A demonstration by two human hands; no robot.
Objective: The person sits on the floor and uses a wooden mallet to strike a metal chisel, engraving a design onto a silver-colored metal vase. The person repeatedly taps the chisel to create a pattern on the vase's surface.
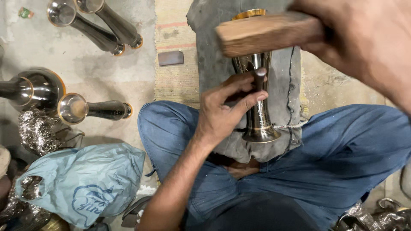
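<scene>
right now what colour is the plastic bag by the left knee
Pale blue plastic bag, seen in the head view.

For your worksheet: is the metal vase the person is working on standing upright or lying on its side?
Lying on its side. The metal vase rests lengthwise on the grey cloth, flared base toward the person; the left hand holds a tool against it.

A floor-level metal workshop: dark brass-rimmed vases (96,28) lie on the bare concrete floor (98,68) beside a wooden mallet (267,33).

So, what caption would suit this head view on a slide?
Left hand holds a punch to a metal vase; right hand raises a wooden mallet.
</scene>
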